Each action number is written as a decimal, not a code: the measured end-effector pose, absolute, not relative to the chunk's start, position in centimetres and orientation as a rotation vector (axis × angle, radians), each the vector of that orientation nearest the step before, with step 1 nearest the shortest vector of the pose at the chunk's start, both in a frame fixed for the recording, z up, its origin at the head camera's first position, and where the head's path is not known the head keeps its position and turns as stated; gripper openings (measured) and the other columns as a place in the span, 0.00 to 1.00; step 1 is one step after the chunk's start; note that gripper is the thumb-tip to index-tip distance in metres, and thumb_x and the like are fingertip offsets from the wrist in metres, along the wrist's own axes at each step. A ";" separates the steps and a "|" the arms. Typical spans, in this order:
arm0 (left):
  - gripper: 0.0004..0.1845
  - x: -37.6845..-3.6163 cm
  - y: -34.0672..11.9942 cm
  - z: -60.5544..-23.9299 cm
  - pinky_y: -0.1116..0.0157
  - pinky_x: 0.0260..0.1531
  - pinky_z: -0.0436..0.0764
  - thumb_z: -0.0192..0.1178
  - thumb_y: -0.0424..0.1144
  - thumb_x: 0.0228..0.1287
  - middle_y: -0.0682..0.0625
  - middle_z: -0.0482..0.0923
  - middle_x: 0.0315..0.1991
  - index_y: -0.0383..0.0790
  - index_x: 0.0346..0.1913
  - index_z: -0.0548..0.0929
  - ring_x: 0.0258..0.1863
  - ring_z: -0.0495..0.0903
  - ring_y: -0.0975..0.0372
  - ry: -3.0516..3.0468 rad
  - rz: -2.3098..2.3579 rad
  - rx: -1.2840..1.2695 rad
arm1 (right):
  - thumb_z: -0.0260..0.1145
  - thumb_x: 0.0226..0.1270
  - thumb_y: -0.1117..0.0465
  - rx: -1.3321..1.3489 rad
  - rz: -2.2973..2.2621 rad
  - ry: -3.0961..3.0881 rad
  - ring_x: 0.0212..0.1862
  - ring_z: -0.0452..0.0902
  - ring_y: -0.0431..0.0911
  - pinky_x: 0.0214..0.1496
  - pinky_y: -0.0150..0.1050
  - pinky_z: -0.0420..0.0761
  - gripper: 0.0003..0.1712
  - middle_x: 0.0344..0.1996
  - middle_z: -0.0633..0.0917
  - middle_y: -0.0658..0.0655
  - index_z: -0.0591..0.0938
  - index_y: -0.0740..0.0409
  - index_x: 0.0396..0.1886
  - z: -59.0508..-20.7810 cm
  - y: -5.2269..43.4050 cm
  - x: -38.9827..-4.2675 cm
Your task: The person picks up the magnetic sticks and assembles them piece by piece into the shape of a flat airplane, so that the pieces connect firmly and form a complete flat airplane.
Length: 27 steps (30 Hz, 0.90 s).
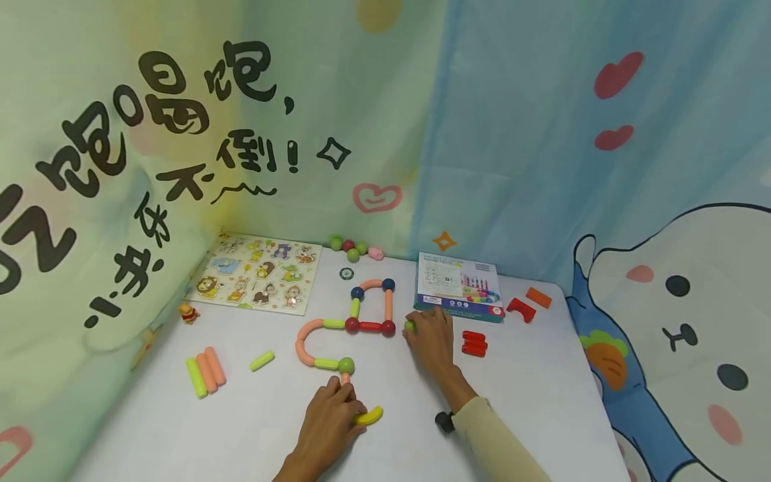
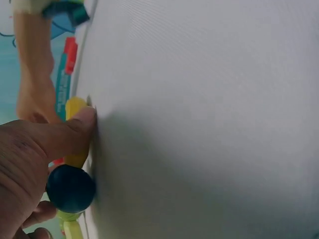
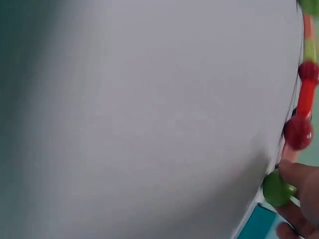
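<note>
In the head view my left hand [image 1: 330,418] grips a yellow curved stick [image 1: 369,416] low on the white table. The left wrist view shows its thumb laid over that stick [image 2: 77,149], with a dark blue ball [image 2: 71,189] at the stick's end. My right hand [image 1: 432,338] pinches a green ball [image 3: 277,188] between thumb and fingers, just right of a joined figure. That figure has a squarish loop with red balls [image 1: 388,328] and dark blue balls [image 1: 388,285]. From it a peach curved stick [image 1: 306,341] leads round to another green ball [image 1: 346,365] above my left hand.
Red sticks [image 1: 474,345] lie right of my right hand, before a toy box [image 1: 458,284]. At the left are peach and lime sticks [image 1: 205,371] and a single lime stick [image 1: 262,361]. A sticker board [image 1: 255,273] and several balls [image 1: 349,246] are at the back.
</note>
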<state>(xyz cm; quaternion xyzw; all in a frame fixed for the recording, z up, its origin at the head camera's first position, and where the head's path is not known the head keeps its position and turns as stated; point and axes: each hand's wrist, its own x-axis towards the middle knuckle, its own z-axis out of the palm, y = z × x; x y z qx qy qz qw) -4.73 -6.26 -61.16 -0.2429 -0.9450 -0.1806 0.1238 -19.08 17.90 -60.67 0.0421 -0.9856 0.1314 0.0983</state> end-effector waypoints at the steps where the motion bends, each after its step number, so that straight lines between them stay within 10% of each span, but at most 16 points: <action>1: 0.17 -4.8 -6.3 -61.2 0.70 0.34 0.65 0.87 0.53 0.39 0.62 0.76 0.35 0.57 0.35 0.94 0.37 0.62 0.66 -2.754 -0.522 -0.706 | 0.79 0.66 0.51 0.108 0.445 -2.917 0.54 0.73 0.52 0.64 0.52 0.72 0.21 0.53 0.91 0.56 0.89 0.50 0.57 -60.6 17.8 -18.2; 15: 0.14 -4.4 -6.6 -61.3 0.67 0.40 0.68 0.84 0.53 0.45 0.64 0.78 0.37 0.59 0.36 0.94 0.39 0.64 0.67 -2.840 -0.667 -0.679 | 0.81 0.63 0.60 0.091 1.476 -3.063 0.35 0.78 0.40 0.40 0.27 0.81 0.14 0.40 0.89 0.49 0.88 0.51 0.46 -58.4 16.9 -7.5; 27: 0.14 -4.1 -6.6 -61.3 0.65 0.42 0.70 0.83 0.53 0.46 0.62 0.80 0.41 0.59 0.37 0.94 0.41 0.65 0.66 -2.871 -0.665 -0.703 | 0.80 0.64 0.58 0.160 1.616 -3.086 0.34 0.78 0.40 0.37 0.29 0.79 0.13 0.38 0.87 0.50 0.87 0.54 0.45 -58.6 16.7 -5.3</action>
